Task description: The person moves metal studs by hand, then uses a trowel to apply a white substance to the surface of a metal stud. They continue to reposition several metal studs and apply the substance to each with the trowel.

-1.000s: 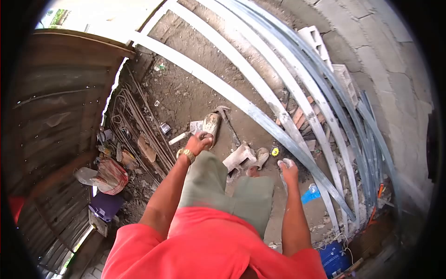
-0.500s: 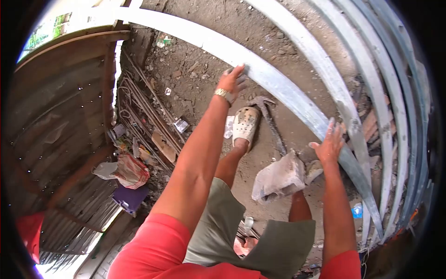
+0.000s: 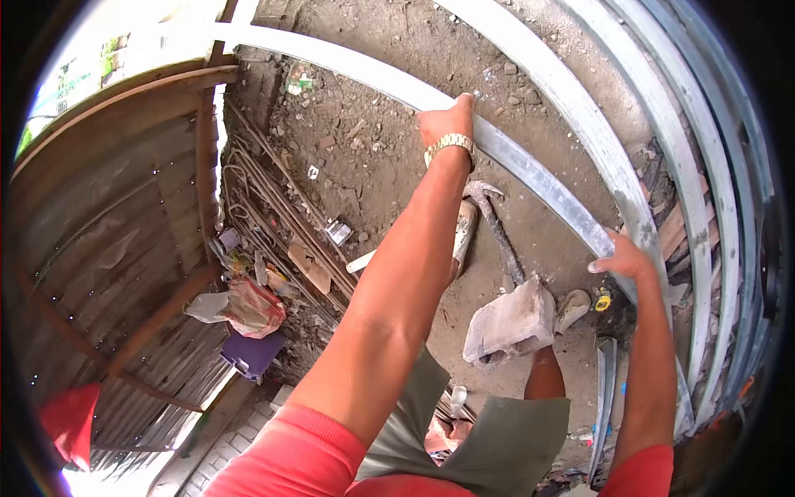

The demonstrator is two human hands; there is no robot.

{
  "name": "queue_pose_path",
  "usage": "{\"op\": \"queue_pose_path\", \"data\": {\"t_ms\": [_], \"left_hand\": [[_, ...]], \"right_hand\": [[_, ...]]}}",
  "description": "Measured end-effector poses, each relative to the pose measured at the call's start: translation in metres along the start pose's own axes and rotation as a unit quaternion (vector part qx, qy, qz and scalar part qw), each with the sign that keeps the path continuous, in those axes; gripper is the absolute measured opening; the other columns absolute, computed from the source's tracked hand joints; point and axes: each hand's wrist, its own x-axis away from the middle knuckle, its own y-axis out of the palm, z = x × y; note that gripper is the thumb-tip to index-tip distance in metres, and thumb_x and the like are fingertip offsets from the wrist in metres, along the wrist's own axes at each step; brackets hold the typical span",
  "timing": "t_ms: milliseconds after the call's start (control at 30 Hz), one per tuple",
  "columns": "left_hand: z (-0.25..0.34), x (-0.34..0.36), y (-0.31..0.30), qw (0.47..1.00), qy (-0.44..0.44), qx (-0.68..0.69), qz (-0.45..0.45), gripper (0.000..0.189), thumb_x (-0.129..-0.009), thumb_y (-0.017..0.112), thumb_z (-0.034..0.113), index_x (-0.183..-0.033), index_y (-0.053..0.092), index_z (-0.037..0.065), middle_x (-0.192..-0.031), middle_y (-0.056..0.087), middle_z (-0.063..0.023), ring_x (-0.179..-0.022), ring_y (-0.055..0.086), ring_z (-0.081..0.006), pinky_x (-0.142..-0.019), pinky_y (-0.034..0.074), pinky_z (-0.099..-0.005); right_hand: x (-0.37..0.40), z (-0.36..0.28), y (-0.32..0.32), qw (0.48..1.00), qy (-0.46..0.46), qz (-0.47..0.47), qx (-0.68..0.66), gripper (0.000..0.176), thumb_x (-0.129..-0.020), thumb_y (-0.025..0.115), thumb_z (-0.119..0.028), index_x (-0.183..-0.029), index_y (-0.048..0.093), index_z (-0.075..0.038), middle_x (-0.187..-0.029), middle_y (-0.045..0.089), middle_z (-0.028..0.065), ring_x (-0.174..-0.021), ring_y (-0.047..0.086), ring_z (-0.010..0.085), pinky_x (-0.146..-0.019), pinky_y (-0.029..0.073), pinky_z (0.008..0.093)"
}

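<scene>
A long galvanized metal channel (image 3: 530,170) crosses in front of me, its far end washed out by glare at upper left. My left hand (image 3: 447,123), with a gold watch above it, is wrapped round the channel near its middle. Lower right, my right hand (image 3: 627,258) grips the same channel, thumb on the near edge. Below the channel a claw hammer (image 3: 501,236) leans, its handle end by a hollow concrete block (image 3: 509,319). A yellow tape measure (image 3: 603,300) lies right of the block, beside my foot.
More long metal channels (image 3: 687,174) lie to the right. A shorter metal piece (image 3: 606,389) sits near my right forearm. Rusty bars (image 3: 281,211), a plastic bag (image 3: 255,306) and a purple container (image 3: 252,352) line the corrugated wall (image 3: 108,248) at left.
Both hands have closed on the channel, where before they rested open against it. The channel has shifted, and the tape measure and shorter metal piece now show.
</scene>
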Motion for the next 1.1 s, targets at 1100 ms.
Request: {"op": "queue_pose_path", "data": {"t_ms": [1100], "left_hand": [[-0.438, -0.123, -0.138, 0.698, 0.278, -0.625, -0.212, 0.043, -0.082, 0.061, 0.027, -0.121, 0.055, 0.009, -0.101, 0.066, -0.0241, -0.095, 0.062, -0.0428, -0.081, 0.050, -0.0517]], "right_hand": [[0.007, 0.022, 0.103, 0.791, -0.143, 0.565, 0.183, 0.085, -0.064, 0.084, -0.039, -0.135, 0.046, -0.009, -0.141, 0.038, 0.0185, -0.131, 0.034, 0.0381, -0.109, 0.024, 0.0526]]}}
